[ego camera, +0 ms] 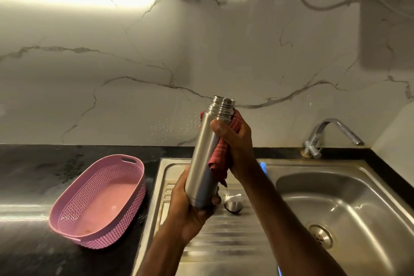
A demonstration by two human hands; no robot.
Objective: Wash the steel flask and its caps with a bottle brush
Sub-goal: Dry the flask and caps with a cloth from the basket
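The steel flask (205, 154) stands nearly upright in the air above the sink's drainboard, its threaded mouth uncovered at the top. My left hand (188, 206) grips its base from below. My right hand (235, 141) wraps a red cloth (220, 154) around the flask's upper body, thumb pressed on the steel. A steel cap (233, 203) lies on the drainboard just right of the flask's base. No bottle brush shows in the head view.
A steel sink (336, 199) with a drain sits at the right, a tap (324, 134) behind it. A pink perforated basket (98, 204) stands on the black counter at the left. A marble wall rises behind.
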